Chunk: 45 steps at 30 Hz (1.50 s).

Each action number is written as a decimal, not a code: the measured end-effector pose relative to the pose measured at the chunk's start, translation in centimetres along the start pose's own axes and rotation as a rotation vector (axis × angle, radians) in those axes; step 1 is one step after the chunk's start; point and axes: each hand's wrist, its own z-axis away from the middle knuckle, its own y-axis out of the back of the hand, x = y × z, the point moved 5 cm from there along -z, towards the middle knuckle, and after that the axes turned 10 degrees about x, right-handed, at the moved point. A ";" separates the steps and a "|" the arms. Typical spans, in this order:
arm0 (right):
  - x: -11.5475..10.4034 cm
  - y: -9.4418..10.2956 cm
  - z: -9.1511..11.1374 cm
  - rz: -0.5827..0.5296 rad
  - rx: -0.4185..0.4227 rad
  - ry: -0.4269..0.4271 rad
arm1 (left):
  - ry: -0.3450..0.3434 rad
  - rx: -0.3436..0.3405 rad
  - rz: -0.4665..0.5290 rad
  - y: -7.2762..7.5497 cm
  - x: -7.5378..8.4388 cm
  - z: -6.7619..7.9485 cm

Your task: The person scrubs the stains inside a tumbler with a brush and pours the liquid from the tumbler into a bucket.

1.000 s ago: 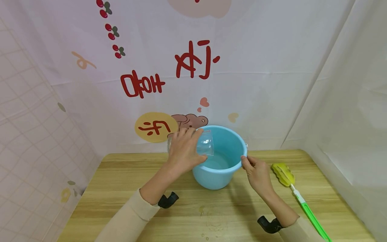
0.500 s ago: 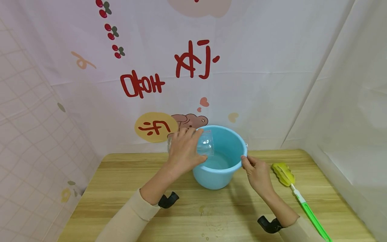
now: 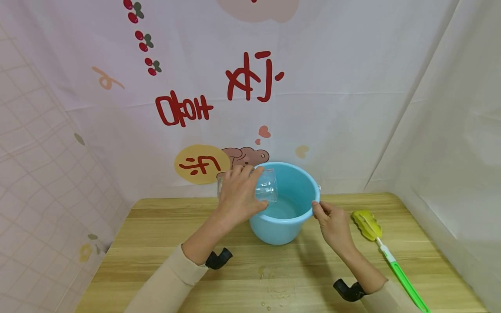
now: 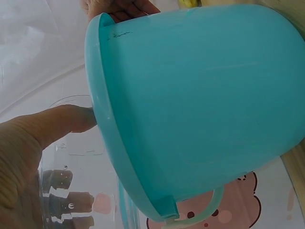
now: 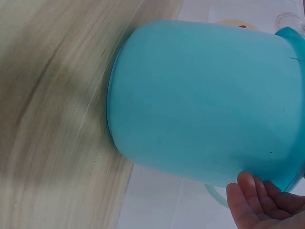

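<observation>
A light blue bucket (image 3: 275, 232) stands upright on the wooden table, a little water showing on its bottom. My left hand (image 3: 238, 191) grips a clear drinking glass (image 3: 268, 184) that lies on its side in the air, mouth over the bucket's left rim. In the left wrist view the thumb (image 4: 71, 118) is right at the rim, with the clear glass wall (image 4: 78, 179) behind it. My right hand (image 3: 334, 224) pinches the bucket's right rim, thumb on top. Its fingers (image 5: 250, 191) lie under the rim against the outer wall in the right wrist view.
A cleaning brush (image 3: 366, 225) with a yellow sponge head and green handle lies on the table at the right. Water drops (image 3: 266, 306) wet the wooden table (image 3: 164, 243) near its front. A printed white curtain (image 3: 336, 130) hangs close behind the bucket.
</observation>
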 end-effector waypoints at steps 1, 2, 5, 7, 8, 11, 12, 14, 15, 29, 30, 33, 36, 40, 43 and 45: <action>0.0 0.0 0.0 0.001 -0.001 -0.002 | 0.000 0.000 0.001 0.0 0.0 0.0; 0.0 0.0 0.0 0.002 -0.003 -0.004 | -0.001 0.000 0.001 0.0 0.0 0.0; -0.1 0.0 0.0 0.003 -0.009 -0.014 | 0.000 -0.003 0.007 0.0 0.0 0.0; -0.1 0.0 -0.1 0.005 -0.011 -0.020 | -0.001 -0.003 0.010 0.0 0.0 0.0; -0.1 0.0 -0.1 0.006 -0.011 -0.022 | -0.001 -0.003 0.008 0.1 0.0 -0.1; -0.2 0.0 -0.1 0.010 -0.009 -0.025 | -0.004 -0.002 0.005 0.1 0.0 -0.1; -0.2 0.0 -0.2 0.011 -0.008 -0.025 | -0.006 -0.002 0.003 0.1 0.1 -0.1; -0.2 0.0 -0.2 0.008 -0.010 -0.026 | -0.006 -0.006 -0.001 0.1 0.1 -0.1; -0.2 0.0 -0.2 0.005 -0.012 -0.027 | -0.006 -0.009 -0.001 0.1 0.1 -0.1; -0.2 0.0 -0.1 0.004 -0.011 -0.022 | -0.014 -0.013 -0.007 0.0 0.1 -0.2; -0.2 0.0 -0.1 0.005 -0.010 -0.022 | -0.014 -0.012 -0.007 0.0 0.1 -0.2; -0.2 0.0 -0.1 0.006 -0.009 -0.020 | -0.017 -0.012 -0.011 -0.1 0.2 -0.2; -0.2 0.0 -0.1 0.007 -0.008 -0.021 | -0.017 -0.014 -0.016 -0.1 0.2 -0.1; -0.2 0.0 -0.1 0.012 -0.008 -0.020 | -0.018 -0.018 -0.019 -0.1 0.2 -0.1; -0.2 0.0 0.0 0.012 -0.011 -0.015 | -0.021 -0.013 -0.021 -0.1 0.3 -0.1; -0.3 0.1 0.0 0.011 -0.013 -0.012 | -0.024 -0.011 -0.023 -0.2 0.3 -0.1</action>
